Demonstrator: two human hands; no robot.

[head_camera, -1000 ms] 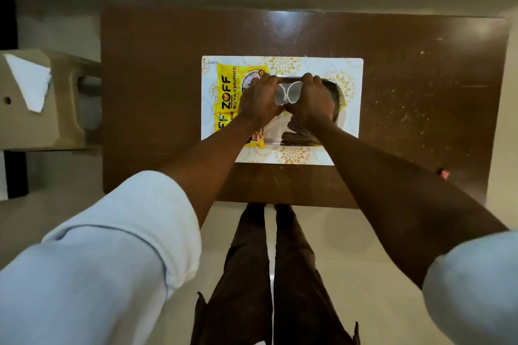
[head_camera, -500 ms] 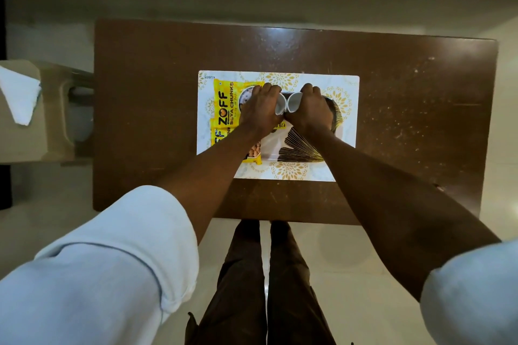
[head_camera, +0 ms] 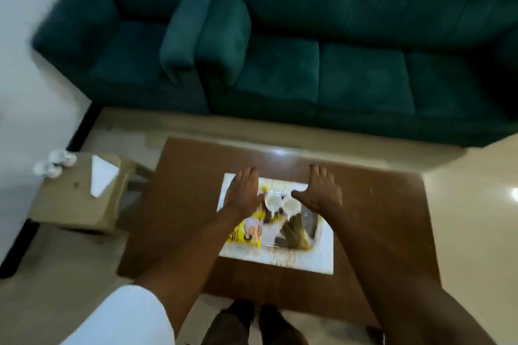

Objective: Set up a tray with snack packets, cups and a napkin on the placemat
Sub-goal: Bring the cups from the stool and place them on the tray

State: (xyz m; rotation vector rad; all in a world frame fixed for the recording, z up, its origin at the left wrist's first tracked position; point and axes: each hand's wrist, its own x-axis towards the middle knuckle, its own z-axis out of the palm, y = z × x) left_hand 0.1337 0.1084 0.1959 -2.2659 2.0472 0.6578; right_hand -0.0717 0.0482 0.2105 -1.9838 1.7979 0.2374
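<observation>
**Cups down on tray, napkin not yet placed**

Both hands hung flat over the placemat [head_camera: 322,258] on the brown surface [head_camera: 392,218]. Left hand [head_camera: 245,193] grip was spread wide, fingers straight, holding nothing. Right hand [head_camera: 322,193] was the same, open palm down and empty. Two white cups [head_camera: 281,202] stood side by side between the hands, on the tray [head_camera: 315,221]. The yellow snack packet [head_camera: 249,230] lay on the tray's left part, and a darker packet [head_camera: 294,232] right of it; the frame was blurred, so the tray edges were hard to make out.

The napkin [head_camera: 102,176] lay on the beige stool [head_camera: 75,204], left of the surface and well apart from the tray.

Likely step: fetch the napkin. To do it well, lift the hands straight up clear of the cups and avoid brushing the rims. Reach with the left hand, pinch the napkin at the folded edge, and lay it flat on free tray space.
</observation>
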